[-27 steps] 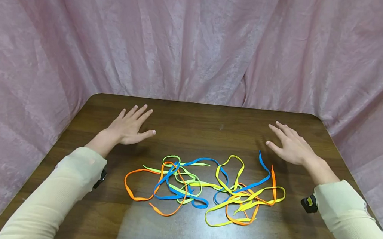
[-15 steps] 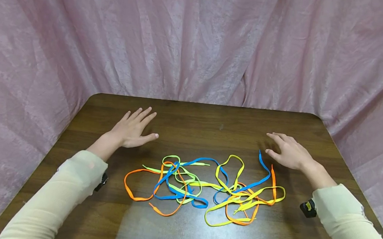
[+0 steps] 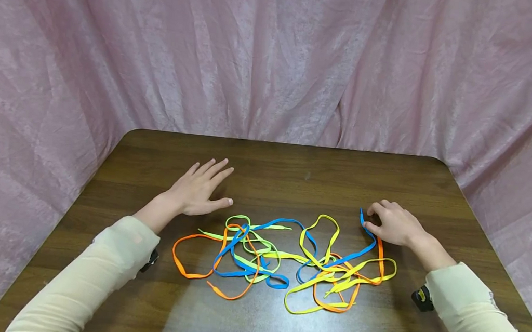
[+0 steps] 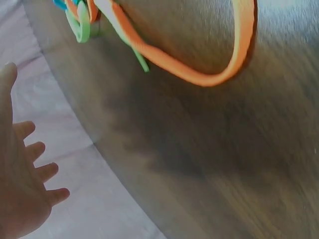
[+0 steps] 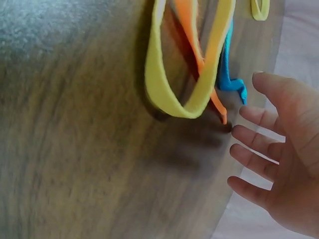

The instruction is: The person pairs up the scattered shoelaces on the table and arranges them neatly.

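Note:
A loose tangle of flat shoelaces lies across the table in the head view. Among them are a blue shoelace (image 3: 355, 255), a yellow shoelace (image 3: 282, 256), a light green shoelace (image 3: 213, 236) and orange shoelaces (image 3: 380, 256). My right hand (image 3: 395, 224) hovers just beside the blue lace's raised-looking tip and covers the tip of the orange one. Its fingers are lightly bent, and the right wrist view shows nothing between them. Spread fingers mark my left hand (image 3: 200, 189), which hangs over the table behind the left part of the tangle and touches no lace.
The laces rest on a dark brown wooden table (image 3: 265, 176) with rounded far corners. A pink curtain (image 3: 274, 62) hangs behind and along both sides. Light glares off the table's near middle.
My right hand has come down and nearer the blue lace's tip, its fingers bending more. The left hand has moved right and slightly nearer the tangle. The laces lie as before.

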Motion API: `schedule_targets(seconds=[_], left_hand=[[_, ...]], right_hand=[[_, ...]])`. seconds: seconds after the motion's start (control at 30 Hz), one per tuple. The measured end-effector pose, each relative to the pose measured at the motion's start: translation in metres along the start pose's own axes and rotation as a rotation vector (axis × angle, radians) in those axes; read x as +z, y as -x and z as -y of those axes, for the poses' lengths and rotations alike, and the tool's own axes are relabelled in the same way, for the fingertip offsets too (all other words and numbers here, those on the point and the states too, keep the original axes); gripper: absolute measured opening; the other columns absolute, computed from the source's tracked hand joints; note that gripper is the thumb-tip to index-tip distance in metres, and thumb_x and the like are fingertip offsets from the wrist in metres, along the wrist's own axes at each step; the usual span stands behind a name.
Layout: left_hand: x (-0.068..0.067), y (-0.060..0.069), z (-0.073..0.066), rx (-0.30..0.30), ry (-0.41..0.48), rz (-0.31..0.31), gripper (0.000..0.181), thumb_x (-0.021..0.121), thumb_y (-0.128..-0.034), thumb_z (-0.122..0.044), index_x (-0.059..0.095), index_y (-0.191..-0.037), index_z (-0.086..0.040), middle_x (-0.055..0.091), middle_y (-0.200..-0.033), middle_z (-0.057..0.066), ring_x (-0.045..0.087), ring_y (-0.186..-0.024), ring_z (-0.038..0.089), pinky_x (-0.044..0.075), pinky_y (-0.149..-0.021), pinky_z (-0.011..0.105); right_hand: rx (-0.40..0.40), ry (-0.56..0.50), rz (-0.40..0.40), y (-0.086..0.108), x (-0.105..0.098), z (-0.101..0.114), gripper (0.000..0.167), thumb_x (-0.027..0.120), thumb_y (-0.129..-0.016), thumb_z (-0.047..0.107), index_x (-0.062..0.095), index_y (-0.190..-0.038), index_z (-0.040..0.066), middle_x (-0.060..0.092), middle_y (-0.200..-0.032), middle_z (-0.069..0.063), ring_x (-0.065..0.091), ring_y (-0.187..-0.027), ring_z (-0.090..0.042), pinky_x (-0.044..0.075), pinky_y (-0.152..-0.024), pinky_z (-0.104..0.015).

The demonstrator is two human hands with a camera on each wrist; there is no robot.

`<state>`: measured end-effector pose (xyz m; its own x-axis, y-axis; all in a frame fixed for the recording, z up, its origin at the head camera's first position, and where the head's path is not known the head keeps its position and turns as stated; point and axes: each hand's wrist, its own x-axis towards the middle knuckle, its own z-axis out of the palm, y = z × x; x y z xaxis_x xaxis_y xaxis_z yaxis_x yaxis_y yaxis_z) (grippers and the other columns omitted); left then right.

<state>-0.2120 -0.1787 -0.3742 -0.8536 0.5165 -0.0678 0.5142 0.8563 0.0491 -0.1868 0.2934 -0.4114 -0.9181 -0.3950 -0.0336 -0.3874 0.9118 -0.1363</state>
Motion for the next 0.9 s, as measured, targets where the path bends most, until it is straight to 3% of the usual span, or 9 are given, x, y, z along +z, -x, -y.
schedule_targets(seconds=[0.17,0.6,0.9], left_hand=[[0.006,-0.001,-0.01,0.04,-0.001,-0.004,0.079,0.039,-0.0864,-0.065,0.018,-0.148,-0.02,0.009,-0.155,0.003,0.013,-0.14,0.031,0.013,-0.109,0.055],[0.019,-0.008,-0.038,0.151,0.005,-0.044,0.078,0.043,-0.0859,-0.063,0.021,-0.147,-0.021,0.013,-0.154,0.001,0.016,-0.14,0.029,0.015,-0.109,0.054],[0.019,-0.018,-0.063,0.241,0.031,-0.063,0.074,0.046,-0.087,-0.058,0.024,-0.147,-0.021,0.021,-0.152,0.004,0.018,-0.139,0.028,0.017,-0.109,0.052]], right_hand=[[-0.017,0.03,-0.017,0.0,0.004,0.002,0.028,0.067,-0.081,0.033,0.062,-0.095,0.008,0.057,-0.09,-0.008,0.054,-0.079,-0.027,0.042,-0.056,-0.037],[-0.067,-0.002,-0.035,-0.002,0.006,0.007,0.014,0.066,-0.08,0.01,0.053,-0.075,0.014,0.048,-0.071,0.001,0.041,-0.063,-0.016,0.032,-0.051,-0.028],[-0.07,-0.098,-0.129,-0.007,-0.001,0.01,0.012,0.058,-0.084,0.001,0.049,-0.08,0.008,0.046,-0.066,0.002,0.039,-0.054,-0.01,0.031,-0.049,-0.026]])
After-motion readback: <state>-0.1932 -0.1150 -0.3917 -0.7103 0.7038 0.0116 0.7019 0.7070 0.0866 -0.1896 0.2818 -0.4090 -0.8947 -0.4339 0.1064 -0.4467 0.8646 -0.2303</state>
